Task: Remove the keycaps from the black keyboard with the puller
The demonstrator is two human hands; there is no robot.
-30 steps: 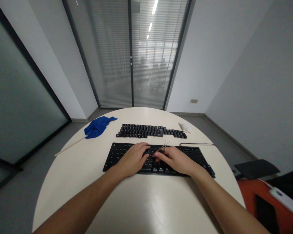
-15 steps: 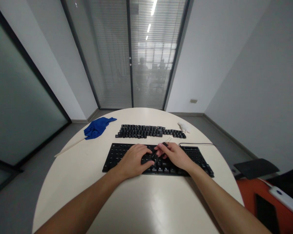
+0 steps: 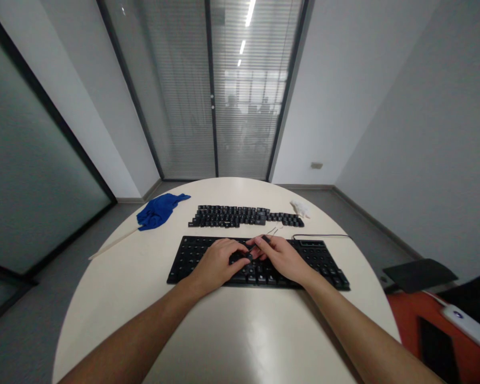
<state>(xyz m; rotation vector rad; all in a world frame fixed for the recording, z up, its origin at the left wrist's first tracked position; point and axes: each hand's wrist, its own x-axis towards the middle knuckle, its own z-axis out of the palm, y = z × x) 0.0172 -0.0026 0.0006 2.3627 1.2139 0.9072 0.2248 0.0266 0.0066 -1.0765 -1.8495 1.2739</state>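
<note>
A black keyboard [image 3: 184, 261] lies across the table in front of me, many of its key positions without caps. My right hand [image 3: 282, 256] is closed around a thin wire keycap puller [image 3: 272, 231], whose wire end sticks out beyond the fingers. Over the middle of the keyboard, my left hand [image 3: 218, 263] curls in with thumb and forefinger pinching at a small black keycap [image 3: 249, 256] by the puller's near end. Fingers partly hide that contact. Both hands nearly touch.
Rows of loose black keycaps [image 3: 228, 216] lie behind the keyboard. A blue cloth [image 3: 160, 211] with a pale stick [image 3: 114, 244] is at the left, and a crumpled white item [image 3: 300, 208] at the back right. A cable [image 3: 324, 236] runs off the right edge.
My right hand has shifted slightly left, and its puller has tilted up from the keys. The left thumb and forefinger have drawn closer to the puller's near end.
</note>
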